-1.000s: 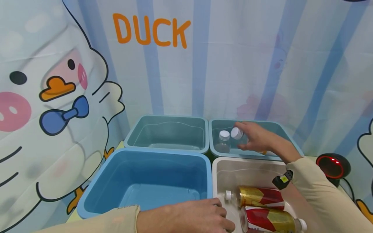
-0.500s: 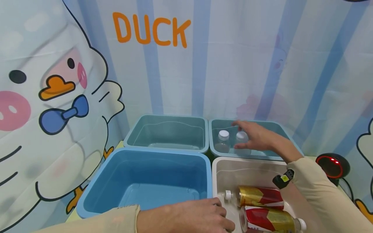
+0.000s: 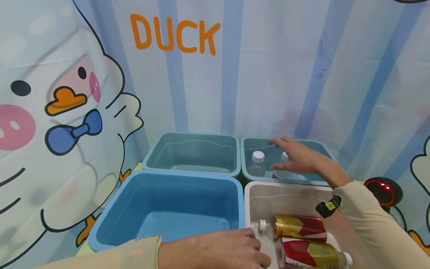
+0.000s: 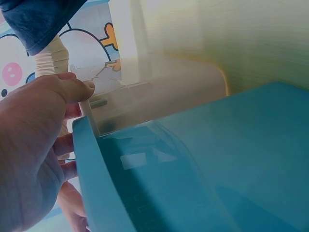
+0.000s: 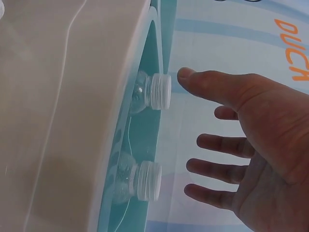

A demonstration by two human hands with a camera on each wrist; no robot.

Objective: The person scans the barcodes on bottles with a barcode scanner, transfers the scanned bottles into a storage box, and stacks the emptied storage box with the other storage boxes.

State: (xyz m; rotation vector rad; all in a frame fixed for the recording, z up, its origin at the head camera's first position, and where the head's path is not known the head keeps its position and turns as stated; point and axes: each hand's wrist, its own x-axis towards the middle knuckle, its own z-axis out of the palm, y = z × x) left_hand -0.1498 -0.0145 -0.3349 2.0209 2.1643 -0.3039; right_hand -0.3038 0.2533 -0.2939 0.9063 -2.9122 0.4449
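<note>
Nearest to me, my left hand (image 3: 218,248) rests on the rims where the big blue bin (image 3: 168,207) meets the white bin (image 3: 258,192); in the left wrist view its thumb (image 4: 72,89) and fingers curl round that edge, gripping it. The white bin, at my front right, holds two red-and-gold labelled bottles (image 3: 300,226) lying on their sides, one behind the other, each with a white cap; I count no others there, though part of the bin is hidden by my right sleeve (image 3: 369,228).

Beyond these stand two teal bins side by side, making four bins in all. The left teal bin (image 3: 193,153) holds nothing that I can see. My right hand (image 3: 297,157) hangs over the right teal bin (image 3: 250,144), fingers spread and straight, holding nothing. Under it stand two clear bottles (image 3: 257,164) with white ribbed caps, upright and close together; the right wrist view shows both caps (image 5: 157,92) just off my thumb and fingertips, not touching them.

Off to the far right sits one black scanner with a red glowing ring (image 3: 383,190). Behind everything hangs a striped backdrop (image 3: 268,67) with a cartoon duck.
</note>
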